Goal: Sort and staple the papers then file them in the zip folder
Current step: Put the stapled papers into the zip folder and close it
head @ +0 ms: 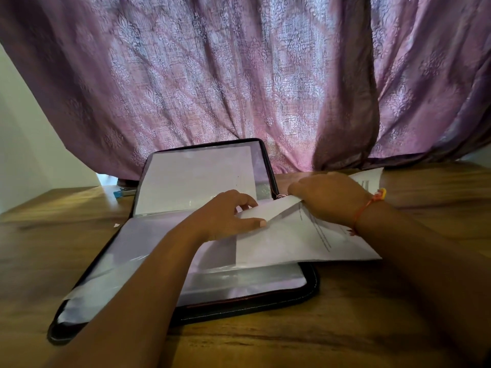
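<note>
A black zip folder (255, 306) lies open on the wooden table, its far half propped against the curtain. Clear plastic sleeves (148, 243) fill both halves; a white sheet (191, 179) shows in the far sleeve. My left hand (225, 216) pinches the top left corner of a set of printed white papers (297, 240) lying half over the near sleeve and half over the folder's right edge. My right hand (329, 197) rests on the papers' upper right part, fingers curled at their top edge. A red thread bracelet circles that wrist.
A blue and silver stapler (123, 192) lies on the table behind the folder's left side. More printed paper (369, 179) shows beyond my right hand. A purple patterned curtain (239, 75) hangs along the table's far edge. A tiny paper scrap (116, 224) lies left of the folder.
</note>
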`<act>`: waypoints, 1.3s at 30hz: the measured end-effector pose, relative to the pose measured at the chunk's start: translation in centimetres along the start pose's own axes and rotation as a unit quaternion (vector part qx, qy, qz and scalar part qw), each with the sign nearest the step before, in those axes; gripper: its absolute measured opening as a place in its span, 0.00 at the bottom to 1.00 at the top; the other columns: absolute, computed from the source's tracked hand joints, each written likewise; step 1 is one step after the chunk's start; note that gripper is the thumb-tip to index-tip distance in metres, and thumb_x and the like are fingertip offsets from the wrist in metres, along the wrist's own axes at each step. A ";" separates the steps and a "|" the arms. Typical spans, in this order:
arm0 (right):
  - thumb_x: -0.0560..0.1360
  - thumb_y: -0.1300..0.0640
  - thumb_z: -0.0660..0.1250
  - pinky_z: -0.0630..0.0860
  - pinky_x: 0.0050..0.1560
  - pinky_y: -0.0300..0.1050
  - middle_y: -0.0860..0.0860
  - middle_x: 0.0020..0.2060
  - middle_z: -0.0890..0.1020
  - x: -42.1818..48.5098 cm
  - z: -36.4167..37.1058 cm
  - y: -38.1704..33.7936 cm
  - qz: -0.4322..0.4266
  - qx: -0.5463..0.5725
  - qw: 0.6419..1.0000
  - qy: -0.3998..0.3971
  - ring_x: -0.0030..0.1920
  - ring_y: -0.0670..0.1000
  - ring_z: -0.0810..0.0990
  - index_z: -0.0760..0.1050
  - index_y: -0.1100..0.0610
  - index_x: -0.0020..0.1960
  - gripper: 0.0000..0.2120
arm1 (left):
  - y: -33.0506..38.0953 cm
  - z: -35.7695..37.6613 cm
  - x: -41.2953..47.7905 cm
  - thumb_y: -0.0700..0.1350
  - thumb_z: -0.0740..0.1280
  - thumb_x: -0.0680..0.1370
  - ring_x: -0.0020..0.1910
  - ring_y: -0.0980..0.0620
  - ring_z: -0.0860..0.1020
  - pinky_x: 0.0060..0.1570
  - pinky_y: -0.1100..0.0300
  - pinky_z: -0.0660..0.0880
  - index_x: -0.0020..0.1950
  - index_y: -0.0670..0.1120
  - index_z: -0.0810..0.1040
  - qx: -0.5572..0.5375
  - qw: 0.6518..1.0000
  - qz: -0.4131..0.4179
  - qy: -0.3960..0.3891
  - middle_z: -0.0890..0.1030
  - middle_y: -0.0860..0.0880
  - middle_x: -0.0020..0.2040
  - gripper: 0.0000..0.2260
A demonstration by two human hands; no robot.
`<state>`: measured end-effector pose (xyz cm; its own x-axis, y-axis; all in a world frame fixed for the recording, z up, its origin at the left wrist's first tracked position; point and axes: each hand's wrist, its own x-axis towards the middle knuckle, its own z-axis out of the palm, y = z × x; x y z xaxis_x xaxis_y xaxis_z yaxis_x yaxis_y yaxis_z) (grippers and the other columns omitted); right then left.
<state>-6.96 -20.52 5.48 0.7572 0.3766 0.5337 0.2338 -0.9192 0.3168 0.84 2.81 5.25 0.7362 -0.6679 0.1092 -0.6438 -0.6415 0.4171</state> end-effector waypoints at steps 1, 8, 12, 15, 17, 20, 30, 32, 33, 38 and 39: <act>0.70 0.67 0.70 0.70 0.30 0.44 0.52 0.40 0.82 0.3 -0.2 -0.3 0.002 -0.017 1.000 -0.006 0.36 0.56 0.82 0.76 0.52 0.49 0.13 | 0.0 -0.1 0.0 0.60 0.71 0.76 0.58 0.52 0.73 0.56 0.61 0.71 0.69 0.51 0.75 0.003 1.000 0.002 0.000 0.74 0.51 0.63 0.25; 0.80 0.57 0.60 0.63 0.35 0.35 0.45 0.48 0.75 2.8 -0.7 -1.1 0.036 0.001 0.979 -0.201 0.40 0.46 0.69 0.74 0.54 0.57 0.08 | -0.3 0.1 0.3 0.63 0.73 0.72 0.57 0.54 0.73 0.59 0.60 0.73 0.67 0.56 0.76 -0.005 1.000 0.021 0.008 0.74 0.54 0.60 0.26; 0.77 0.48 0.68 0.64 0.36 0.36 0.44 0.43 0.70 3.9 0.1 0.4 0.114 0.123 0.955 -0.243 0.41 0.44 0.70 0.73 0.51 0.51 0.09 | -0.5 0.3 0.5 0.64 0.74 0.71 0.55 0.56 0.72 0.55 0.63 0.73 0.65 0.57 0.76 -0.012 1.000 0.017 0.010 0.73 0.56 0.58 0.25; 0.71 0.43 0.72 0.74 0.43 0.44 0.46 0.48 0.76 3.6 2.3 1.1 0.167 0.163 0.957 -0.170 0.46 0.49 0.74 0.73 0.47 0.48 0.13 | -0.5 0.1 0.4 0.62 0.73 0.74 0.52 0.57 0.74 0.50 0.66 0.72 0.65 0.55 0.77 -0.021 0.999 0.019 0.022 0.74 0.56 0.57 0.22; 0.71 0.45 0.72 0.75 0.44 0.45 0.45 0.47 0.76 3.0 3.1 1.0 0.181 0.175 0.960 -0.127 0.46 0.49 0.75 0.73 0.47 0.49 0.12 | -0.5 -0.3 0.3 0.60 0.68 0.78 0.52 0.55 0.75 0.51 0.65 0.73 0.63 0.54 0.78 -0.034 0.999 0.020 0.035 0.75 0.55 0.56 0.17; 0.72 0.53 0.73 0.70 0.38 0.42 0.46 0.42 0.77 2.2 3.6 0.8 0.203 0.225 0.951 -0.056 0.43 0.49 0.76 0.72 0.50 0.46 0.09 | -0.7 -0.9 0.2 0.54 0.64 0.83 0.53 0.54 0.76 0.54 0.63 0.71 0.61 0.52 0.80 -0.040 0.998 0.016 0.045 0.76 0.54 0.57 0.11; 0.78 0.60 0.66 0.69 0.52 0.39 0.51 0.53 0.78 1.7 4.7 0.5 0.176 0.196 0.962 -0.066 0.55 0.52 0.76 0.80 0.55 0.59 0.10 | -2.1 -1.8 0.0 0.60 0.71 0.76 0.59 0.54 0.71 0.61 0.58 0.70 0.70 0.52 0.74 0.017 0.998 -0.044 0.037 0.75 0.52 0.68 0.25; 0.77 0.59 0.67 0.72 0.47 0.42 0.49 0.50 0.77 1.6 4.5 0.3 0.214 0.220 0.950 -0.054 0.51 0.52 0.76 0.76 0.55 0.57 0.09 | -2.1 -1.7 0.0 0.60 0.71 0.76 0.59 0.54 0.72 0.61 0.59 0.70 0.70 0.52 0.73 0.018 0.998 -0.051 0.026 0.75 0.52 0.70 0.26; 0.77 0.59 0.67 0.71 0.42 0.41 0.47 0.46 0.76 1.5 4.6 0.4 0.226 0.231 0.945 -0.048 0.48 0.52 0.76 0.74 0.54 0.54 0.07 | -2.1 -1.6 0.1 0.60 0.71 0.76 0.60 0.54 0.72 0.61 0.59 0.70 0.71 0.53 0.73 0.018 0.998 -0.054 0.020 0.75 0.52 0.70 0.26; 0.77 0.56 0.68 0.66 0.41 0.38 0.45 0.48 0.75 0.9 4.9 0.7 0.217 0.248 0.941 -0.083 0.47 0.47 0.73 0.74 0.52 0.55 0.08 | -2.1 -1.3 0.1 0.61 0.72 0.76 0.63 0.53 0.74 0.62 0.58 0.71 0.70 0.54 0.73 0.024 0.998 -0.059 0.015 0.76 0.54 0.70 0.25; 0.78 0.55 0.67 0.67 0.45 0.39 0.46 0.51 0.77 0.8 4.9 0.7 0.215 0.250 0.940 -0.093 0.48 0.47 0.73 0.74 0.53 0.58 0.10 | -2.1 -1.2 0.1 0.61 0.72 0.75 0.62 0.53 0.74 0.61 0.58 0.70 0.70 0.54 0.74 0.024 0.998 -0.058 0.015 0.76 0.54 0.69 0.25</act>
<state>-3.24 -21.45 2.32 0.9296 -0.0253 0.3677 0.1047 -0.9384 -0.3294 2.51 4.55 5.49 0.8116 -0.5773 0.0898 -0.5630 -0.7318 0.3841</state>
